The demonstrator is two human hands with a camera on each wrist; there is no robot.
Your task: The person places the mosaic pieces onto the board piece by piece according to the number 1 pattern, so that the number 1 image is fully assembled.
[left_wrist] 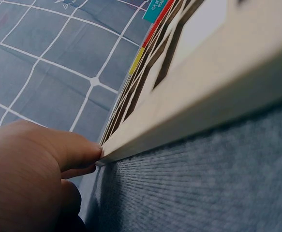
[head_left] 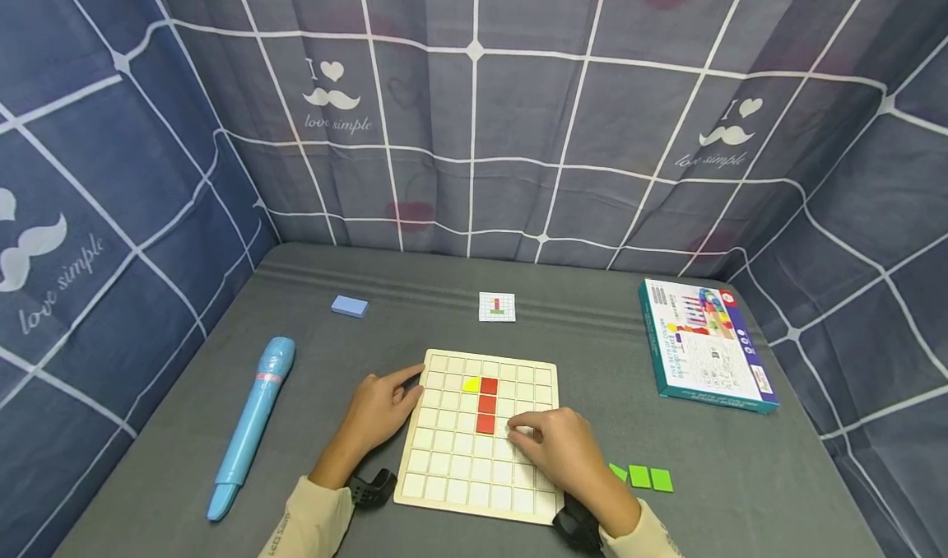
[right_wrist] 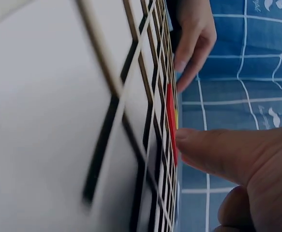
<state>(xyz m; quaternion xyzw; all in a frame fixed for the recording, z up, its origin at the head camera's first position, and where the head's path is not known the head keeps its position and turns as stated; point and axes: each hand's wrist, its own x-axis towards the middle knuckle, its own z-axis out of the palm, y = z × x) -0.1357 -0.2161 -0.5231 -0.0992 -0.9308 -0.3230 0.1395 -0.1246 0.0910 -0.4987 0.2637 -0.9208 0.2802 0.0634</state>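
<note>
A pale wooden grid board [head_left: 452,467] lies flat on the grey cloth. On it three red square tiles [head_left: 486,404] form a column, with a yellow piece [head_left: 471,385] left of the top one. My left hand [head_left: 379,410] touches the board's left edge near the far corner, index finger and thumb against the rim. Over the board's right half is my right hand [head_left: 559,447], its thumb and index finger bent towards each other just right of the lowest red tile. Whether anything small sits between those fingertips cannot be made out.
Several green pieces [head_left: 650,477] lie by my right wrist. Beyond the board are a small patterned card [head_left: 497,307] and a blue block [head_left: 350,306]. A blue marker-like tube [head_left: 252,426] lies left, a boxed set [head_left: 707,344] right. Grid-patterned curtains [head_left: 518,113] enclose the table.
</note>
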